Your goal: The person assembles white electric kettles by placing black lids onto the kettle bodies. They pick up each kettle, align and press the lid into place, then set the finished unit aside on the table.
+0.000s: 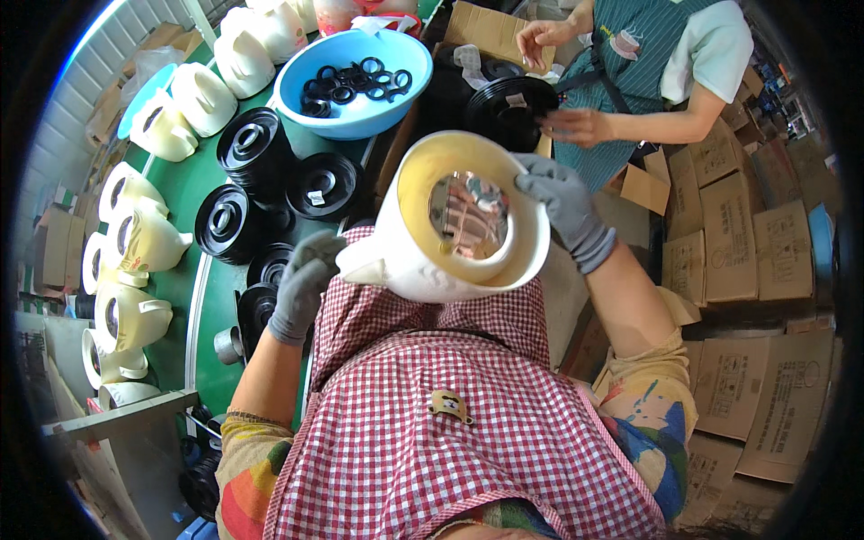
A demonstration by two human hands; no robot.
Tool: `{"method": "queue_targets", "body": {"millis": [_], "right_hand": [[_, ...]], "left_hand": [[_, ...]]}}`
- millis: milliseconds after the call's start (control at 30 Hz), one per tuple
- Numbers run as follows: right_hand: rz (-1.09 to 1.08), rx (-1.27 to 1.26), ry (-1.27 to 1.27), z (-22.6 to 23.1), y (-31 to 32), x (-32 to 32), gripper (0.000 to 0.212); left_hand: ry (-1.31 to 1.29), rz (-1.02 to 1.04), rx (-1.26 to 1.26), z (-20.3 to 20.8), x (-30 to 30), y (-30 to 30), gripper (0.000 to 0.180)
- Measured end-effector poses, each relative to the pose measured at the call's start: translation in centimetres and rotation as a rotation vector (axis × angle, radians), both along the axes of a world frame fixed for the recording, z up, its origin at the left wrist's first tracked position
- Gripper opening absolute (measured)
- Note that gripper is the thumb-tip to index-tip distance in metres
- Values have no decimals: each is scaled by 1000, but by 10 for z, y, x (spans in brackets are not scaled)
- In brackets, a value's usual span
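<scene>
A white vacuum jug body [415,236] with a spout, its open end facing me, is tilted above my lap. A shiny mirrored liner [468,214] shows inside its cream interior. My right hand [564,209], in a grey glove, is closed on the jug at its upper right side. Beside the spout is my left hand [306,281], also gloved, with its fingers loosely bent and apart; whether they touch the spout I cannot tell. Stacks of black round lids [232,216] stand on the green table [203,297] left of the jug.
A light blue basin [360,124] of black rings sits on the table's far part. More white jug bodies [148,236] line the left side. A co-worker's hand [580,127] is by black discs [511,110] at the far right. Cardboard boxes [731,236] are stacked on the right.
</scene>
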State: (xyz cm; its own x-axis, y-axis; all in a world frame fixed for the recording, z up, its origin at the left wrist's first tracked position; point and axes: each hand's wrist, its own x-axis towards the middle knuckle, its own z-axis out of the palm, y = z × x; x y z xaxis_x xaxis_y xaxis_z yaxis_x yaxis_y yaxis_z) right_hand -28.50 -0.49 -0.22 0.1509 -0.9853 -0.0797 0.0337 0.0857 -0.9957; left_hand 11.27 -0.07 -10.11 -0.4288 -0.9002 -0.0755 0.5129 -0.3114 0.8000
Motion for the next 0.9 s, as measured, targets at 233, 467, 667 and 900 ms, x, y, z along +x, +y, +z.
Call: {"method": "queue_targets", "body": {"millis": [233, 467, 667, 900], "right_hand": [[74, -191, -73, 69, -2, 65, 40], [192, 98, -323, 21, -8, 141, 44], [295, 225, -250, -5, -1, 198, 48], [486, 112, -359, -65, -29, 226, 53]], "left_hand": [[54, -78, -72, -68, 8, 16, 63], [-32, 108, 15, -77, 35, 42, 64], [-252, 253, 40, -84, 52, 69, 64], [-907, 538, -88, -87, 118, 114, 65]]}}
